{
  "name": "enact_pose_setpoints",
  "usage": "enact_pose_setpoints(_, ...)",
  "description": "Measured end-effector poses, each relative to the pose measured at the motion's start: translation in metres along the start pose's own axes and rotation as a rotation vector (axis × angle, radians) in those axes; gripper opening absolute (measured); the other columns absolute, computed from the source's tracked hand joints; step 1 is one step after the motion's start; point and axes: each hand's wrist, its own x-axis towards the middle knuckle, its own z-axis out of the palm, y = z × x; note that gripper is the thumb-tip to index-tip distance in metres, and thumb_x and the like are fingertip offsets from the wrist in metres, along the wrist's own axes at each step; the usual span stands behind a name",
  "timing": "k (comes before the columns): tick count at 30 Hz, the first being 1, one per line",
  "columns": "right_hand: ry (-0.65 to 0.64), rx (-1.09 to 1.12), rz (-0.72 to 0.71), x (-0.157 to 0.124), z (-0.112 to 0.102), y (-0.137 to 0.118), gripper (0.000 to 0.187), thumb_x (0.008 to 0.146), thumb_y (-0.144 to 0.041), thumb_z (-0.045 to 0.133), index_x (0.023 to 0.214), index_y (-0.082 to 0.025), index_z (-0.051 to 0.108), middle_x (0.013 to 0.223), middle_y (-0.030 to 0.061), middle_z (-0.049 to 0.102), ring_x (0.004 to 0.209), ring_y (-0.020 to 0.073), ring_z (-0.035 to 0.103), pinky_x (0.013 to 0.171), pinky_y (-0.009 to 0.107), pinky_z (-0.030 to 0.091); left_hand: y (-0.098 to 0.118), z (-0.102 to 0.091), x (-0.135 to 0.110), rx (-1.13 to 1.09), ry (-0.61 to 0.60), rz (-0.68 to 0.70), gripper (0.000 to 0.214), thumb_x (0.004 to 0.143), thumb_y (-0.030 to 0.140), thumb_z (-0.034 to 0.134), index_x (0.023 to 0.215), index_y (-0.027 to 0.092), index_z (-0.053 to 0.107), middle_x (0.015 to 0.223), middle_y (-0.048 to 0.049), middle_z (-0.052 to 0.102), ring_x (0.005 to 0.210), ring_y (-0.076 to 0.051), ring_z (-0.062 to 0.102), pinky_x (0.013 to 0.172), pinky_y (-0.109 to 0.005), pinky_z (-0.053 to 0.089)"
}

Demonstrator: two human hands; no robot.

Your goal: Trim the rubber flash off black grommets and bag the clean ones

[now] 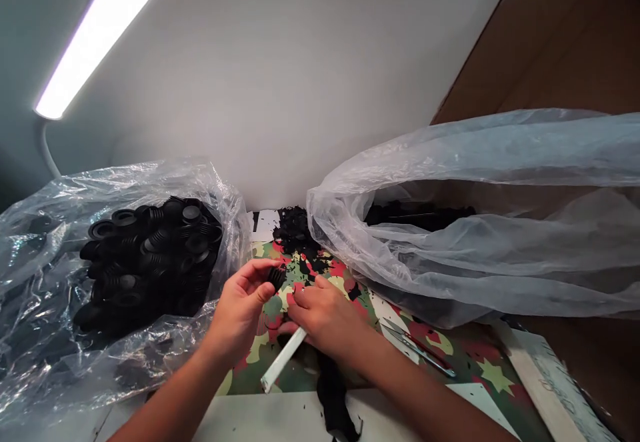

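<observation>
My left hand (240,309) pinches a small black ribbed rubber piece (277,277) between thumb and fingers. Close beside it on the right, my right hand (327,312) is closed around a white stick-like handle (284,361), whose lower end points toward me. The handle's other end is hidden by the hand, so its kind cannot be told. Beneath both hands lies a patterned cover (260,349) in red, green and yellow. Black scraps (295,229) are heaped on it just beyond the hands.
At left, a clear plastic bag (45,229) holds many black ribbed pieces (150,255). A second plastic bag (500,155) lies open at right with black material inside. Tweezers (425,352) lie near my right forearm. A black strip (335,402) hangs near the front. A lamp (105,35) shines above.
</observation>
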Motion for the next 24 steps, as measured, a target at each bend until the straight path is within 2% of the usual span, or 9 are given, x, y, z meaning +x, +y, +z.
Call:
enact_pose_setpoints(3, 0.031, 0.113, 0.137, -0.001, -0.006, 0.007, 0.032, 0.1, -0.037, 0.059, 0.075, -0.019, 0.066, 0.079, 0.0046, 0.067, 0.067, 0.0166, 0.055, 0.067, 0.032, 0.038, -0.007, -0.004, -0.002, 0.07, 0.0, 0.017, 0.048, 0.053, 0.041, 0.096, 0.091, 0.018, 0.08, 0.093, -0.007, 0.076, 0.091, -0.022, 0.067, 0.083, -0.028, 0.052)
enact_pose_setpoints(6, 0.238, 0.352, 0.339, -0.002, -0.017, 0.003, 0.031, 0.103, -0.028, 0.051, 0.076, -0.02, 0.065, 0.079, 0.0032, 0.064, 0.07, 0.016, 0.058, 0.064, 0.029, 0.043, -0.011, -0.006, -0.003, 0.121, 0.03, 0.008, 0.036, 0.055, 0.032, 0.095, 0.085, 0.018, 0.081, 0.086, -0.0055, 0.077, 0.083, -0.019, 0.067, 0.076, -0.025, 0.052)
enact_pose_setpoints(9, 0.409, 0.496, 0.422, -0.001, -0.026, -0.004, 0.018, 0.1, -0.022, 0.054, 0.091, -0.022, 0.069, 0.081, 0.0023, 0.064, 0.071, 0.016, 0.061, 0.062, 0.027, 0.048, -0.012, -0.004, -0.005, 0.138, 0.04, -0.024, 0.021, 0.058, 0.024, 0.091, 0.074, 0.018, 0.079, 0.077, -0.0031, 0.076, 0.074, -0.016, 0.066, 0.071, -0.023, 0.053)
enact_pose_setpoints(11, 0.457, 0.49, 0.405, -0.001, -0.029, -0.008, 0.013, 0.097, -0.018, 0.058, 0.1, -0.022, 0.07, 0.084, 0.0027, 0.065, 0.072, 0.0164, 0.063, 0.062, 0.028, 0.05, -0.011, -0.001, -0.006, 0.169, 0.034, -0.049, 0.015, 0.059, 0.022, 0.088, 0.071, 0.018, 0.079, 0.072, -0.0021, 0.076, 0.069, -0.015, 0.066, 0.068, -0.023, 0.053)
enact_pose_setpoints(14, 0.446, 0.424, 0.352, 0.0, -0.028, -0.012, 0.018, 0.096, -0.016, 0.059, 0.107, -0.021, 0.072, 0.085, 0.0041, 0.068, 0.077, 0.0177, 0.065, 0.066, 0.03, 0.053, -0.01, 0.005, -0.009, 0.253, 0.009, -0.061, 0.011, 0.061, 0.02, 0.084, 0.07, 0.018, 0.078, 0.066, -0.0005, 0.074, 0.061, -0.014, 0.063, 0.062, -0.023, 0.053)
enact_pose_setpoints(20, 0.412, 0.205, 0.222, 0.0, -0.028, -0.012, 0.019, 0.098, -0.013, 0.055, 0.103, -0.019, 0.073, 0.084, 0.0048, 0.072, 0.075, 0.0166, 0.064, 0.068, 0.031, 0.048, -0.009, 0.009, -0.014, 0.466, 0.01, -0.022, 0.01, 0.063, 0.022, 0.08, 0.072, 0.018, 0.078, 0.063, 0.0007, 0.071, 0.05, -0.013, 0.056, 0.047, -0.022, 0.045)
enact_pose_setpoints(24, 0.377, 0.089, 0.18, 0.001, -0.029, -0.014, 0.021, 0.099, -0.01, 0.051, 0.094, -0.015, 0.07, 0.079, 0.0045, 0.07, 0.068, 0.0162, 0.059, 0.063, 0.032, 0.039, -0.012, 0.008, -0.015, 0.59, 0.029, 0.075, 0.009, 0.062, 0.022, 0.081, 0.07, 0.02, 0.079, 0.065, 0.0, 0.073, 0.058, -0.016, 0.062, 0.056, -0.025, 0.049)
